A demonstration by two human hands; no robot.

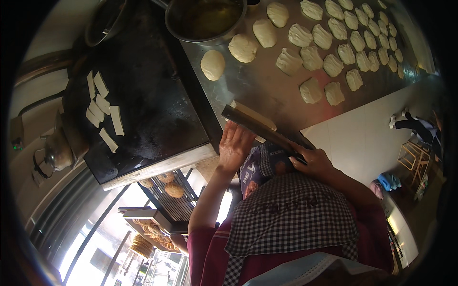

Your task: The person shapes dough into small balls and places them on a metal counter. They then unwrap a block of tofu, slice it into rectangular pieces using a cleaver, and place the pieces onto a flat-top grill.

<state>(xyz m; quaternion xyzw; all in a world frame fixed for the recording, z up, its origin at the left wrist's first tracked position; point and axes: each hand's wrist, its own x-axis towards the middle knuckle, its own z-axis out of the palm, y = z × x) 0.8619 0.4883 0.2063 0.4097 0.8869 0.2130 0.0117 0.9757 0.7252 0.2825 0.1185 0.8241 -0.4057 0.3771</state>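
A large knife point(257, 128) with a broad, dark blade is gripped at its handle by my right hand point(310, 161). Its blade lies along a pale slab of dough point(254, 115) near the front edge of the metal worktop. My left hand point(236, 143) is laid flat with fingers extended, its fingertips at the blade's far end; the blade hides part of what they touch. Several white strips point(117, 120) lie on the black griddle to the left. Rows of flattened dough pieces point(311, 58) cover the worktop beyond, with rounder dough pieces point(212, 65) nearer the griddle.
A metal pan of oil point(205, 18) stands at the top. The black griddle point(150, 89) has a pale front ledge point(161, 166). Below it are a rack point(179, 203) with baked rounds and a tray of breads point(154, 228). A kettle point(59, 153) sits at far left; a person point(422, 128) is at right.
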